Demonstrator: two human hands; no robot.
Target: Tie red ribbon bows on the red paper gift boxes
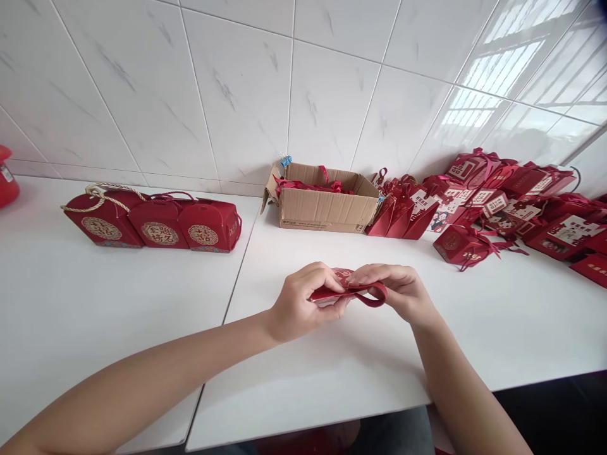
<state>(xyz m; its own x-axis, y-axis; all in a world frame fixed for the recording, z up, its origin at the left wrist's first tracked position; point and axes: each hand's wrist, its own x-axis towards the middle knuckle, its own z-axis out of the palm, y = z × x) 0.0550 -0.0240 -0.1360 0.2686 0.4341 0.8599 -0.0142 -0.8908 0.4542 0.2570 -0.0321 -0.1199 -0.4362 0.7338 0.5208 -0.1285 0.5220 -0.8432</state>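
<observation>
Between my two hands, just above the white table (303, 379), is a small red gift box (342, 275) with a loop of red ribbon (374, 298) at its near side. My left hand (306, 296) is closed around the box's left part, thumb on top and fingers below. The fingers of my right hand (396, 285) press on the top of the box from the right, with the thumb beside the ribbon loop. Much of the box is covered by my fingers.
Behind my hands stands a cardboard carton (327, 212) holding red ribbons. Three red boxes with gold emblems (160, 234) line up at the left. Many red gift boxes (478, 196) are piled at the right, one small red box (459, 246) in front. A tiled wall (237, 82) backs the table.
</observation>
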